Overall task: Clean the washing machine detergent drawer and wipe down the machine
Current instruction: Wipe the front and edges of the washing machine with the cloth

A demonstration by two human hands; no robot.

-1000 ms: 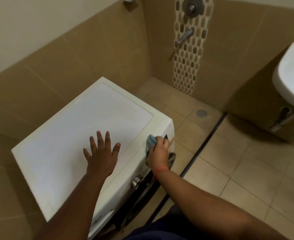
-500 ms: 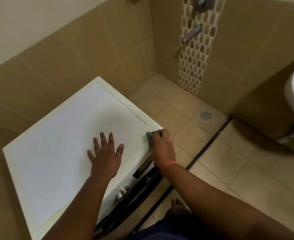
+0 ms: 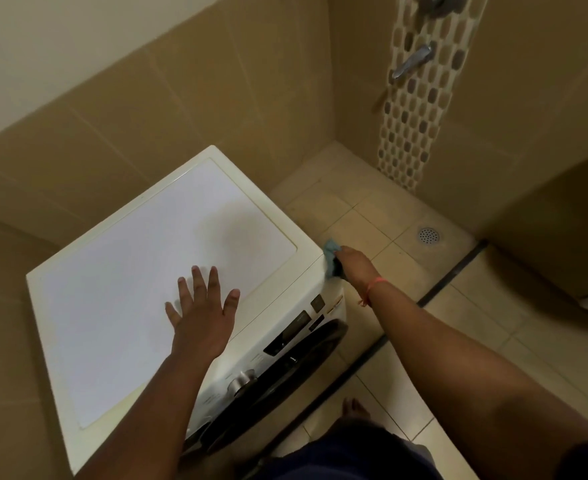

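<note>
- Blue cloth (image 3: 330,251), bunched small, is gripped in the closed right hand (image 3: 353,263) and pressed against the upper right corner of the washing machine (image 3: 154,278), right of centre in the frame; the side edge is judged to be the part being wiped.
- The left hand (image 3: 200,315) is laid flat on the white top, fingers spread and holding nothing, probably so that the body is steadied while the other arm reaches across.
- The machine is seen standing on the tiled floor (image 3: 458,341) against the tiled wall, filling the lower left of the frame; its front panel with one dial (image 3: 242,381) is turned toward the person.
- No drawer is seen pulled out; whether it has been cleaned cannot be told.
- Counted: one machine, one cloth, two hands, one floor drain (image 3: 428,235) at the right.
</note>
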